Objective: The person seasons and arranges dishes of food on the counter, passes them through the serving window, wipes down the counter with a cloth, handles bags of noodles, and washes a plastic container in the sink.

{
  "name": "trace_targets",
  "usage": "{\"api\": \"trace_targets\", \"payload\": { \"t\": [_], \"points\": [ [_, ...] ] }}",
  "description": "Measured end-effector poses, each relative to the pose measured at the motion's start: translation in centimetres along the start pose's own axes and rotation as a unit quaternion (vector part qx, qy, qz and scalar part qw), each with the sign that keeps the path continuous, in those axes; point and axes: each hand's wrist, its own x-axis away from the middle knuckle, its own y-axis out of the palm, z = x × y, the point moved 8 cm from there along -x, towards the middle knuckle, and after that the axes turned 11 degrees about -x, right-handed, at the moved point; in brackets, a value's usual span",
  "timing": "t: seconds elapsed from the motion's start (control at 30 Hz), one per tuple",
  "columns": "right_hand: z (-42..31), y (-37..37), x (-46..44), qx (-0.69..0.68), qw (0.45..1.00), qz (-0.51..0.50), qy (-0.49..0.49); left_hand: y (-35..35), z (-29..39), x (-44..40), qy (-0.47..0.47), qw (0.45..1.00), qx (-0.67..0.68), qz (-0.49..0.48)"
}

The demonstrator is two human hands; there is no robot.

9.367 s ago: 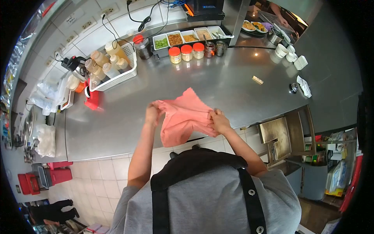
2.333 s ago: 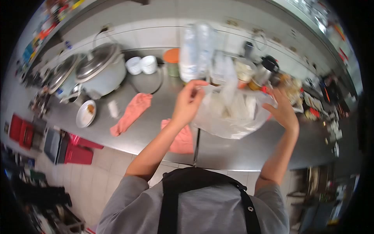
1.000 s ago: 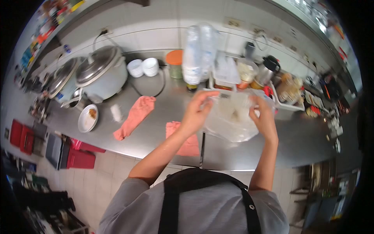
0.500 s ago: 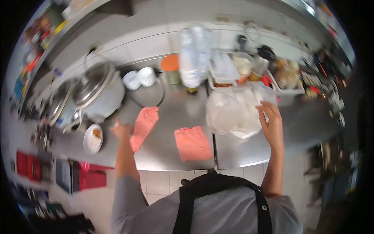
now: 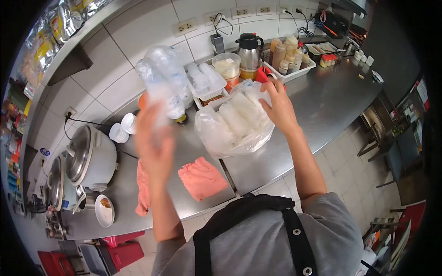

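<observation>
My left hand [image 5: 155, 142] is raised over the counter left of the plastic bag, smeared by motion, with a blurred small white item [image 5: 159, 106] at its fingers. My right hand [image 5: 279, 106] is at the right edge of the clear plastic bag [image 5: 235, 122], thumb and fingers apart. White contents show through the bag. A folded pink cloth [image 5: 202, 178] lies in front of the bag, to its left. Another pink cloth [image 5: 143, 191] is partly hidden behind my left forearm.
Large lidded pots [image 5: 94, 154] and a bowl with food remains [image 5: 105, 210] stand at left. Along the wall are wrapped cups [image 5: 168, 76], a white basket [image 5: 207, 85], a tub [image 5: 226, 66], a steel jug [image 5: 249, 53] and a bottle basket [image 5: 299, 71].
The view has swung right. My left hand has moved from beside the bowl up toward the wrapped cups, and the small white item has left the counter. My right hand stays by the bag.
</observation>
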Motion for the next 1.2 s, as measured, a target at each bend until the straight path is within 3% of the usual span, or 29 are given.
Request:
{"api": "trace_targets", "payload": {
  "t": [0.03, 0.07, 0.13, 0.27, 0.37, 0.47, 0.53, 0.6, 0.63, 0.67, 0.73, 0.8, 0.87, 0.9, 1.0, 1.1, 1.13, 1.2],
  "points": [
    [1.8, 0.5, -0.2, -0.041, 0.997, -0.018, 0.056, 2.8, 3.9, -1.1, 0.056, 0.996, -0.034, -0.063],
    [1.9, -0.4, -0.4, -0.093, 0.995, 0.042, 0.001, 6.1, 6.8, -1.5, 0.075, 0.989, -0.044, -0.123],
    [3.6, -1.8, -0.4, -0.168, 0.981, 0.079, 0.056, 13.3, 9.3, -0.9, 0.178, 0.967, -0.112, -0.143],
    [5.9, -3.3, -1.0, -0.234, 0.961, 0.098, 0.108, 28.2, 5.1, 3.5, 0.157, 0.899, -0.210, -0.351],
    [5.8, -3.5, -1.4, -0.274, 0.954, 0.076, 0.094, 28.9, 5.9, 4.2, 0.236, 0.909, -0.219, -0.265],
    [5.3, -2.8, -1.7, -0.266, 0.960, 0.041, 0.072, 25.0, 6.6, 2.5, 0.204, 0.941, -0.128, -0.237],
    [5.9, -2.7, -1.9, -0.238, 0.966, 0.028, 0.097, 23.0, 5.4, 1.8, 0.162, 0.939, -0.173, -0.249],
    [6.0, -2.2, -2.3, -0.297, 0.950, 0.066, 0.074, 20.7, 3.4, 1.6, 0.118, 0.926, -0.241, -0.265],
    [5.0, -2.0, -2.6, -0.249, 0.964, 0.065, 0.064, 19.9, 2.3, 1.6, 0.097, 0.913, -0.284, -0.277],
    [1.4, -2.9, -2.8, -0.085, 0.993, 0.067, -0.044, 19.0, 1.2, 1.7, 0.074, 0.898, -0.326, -0.287],
    [-4.0, -2.9, -1.8, 0.023, 0.987, 0.109, -0.120, 17.4, 1.3, 2.5, 0.091, 0.904, -0.336, -0.248],
    [-9.3, -2.2, 0.8, -0.048, 0.964, 0.117, -0.232, 14.4, 2.6, 3.8, 0.135, 0.921, -0.301, -0.207],
    [-12.2, 2.6, 6.7, -0.267, 0.894, -0.072, -0.354, 10.1, 5.8, 5.1, 0.210, 0.939, -0.216, -0.164],
    [-13.4, 5.0, 9.8, -0.362, 0.832, -0.186, -0.376, 7.6, 5.0, 6.0, 0.170, 0.948, -0.238, -0.125],
    [-11.2, 17.3, 18.1, -0.320, 0.792, -0.434, -0.286, -0.3, 1.3, 10.1, 0.040, 0.957, -0.285, -0.023],
    [-11.5, 24.2, 20.0, -0.142, 0.883, -0.346, -0.284, -7.8, -4.7, 18.6, -0.164, 0.930, -0.329, 0.026],
    [-10.5, 27.2, 21.2, -0.149, 0.868, -0.418, -0.223, -10.2, -5.2, 21.7, -0.190, 0.917, -0.349, 0.036],
    [-11.6, 30.3, 23.9, -0.080, 0.881, -0.387, -0.259, -14.3, -5.8, 28.6, -0.257, 0.891, -0.370, 0.051]
  ]
}}
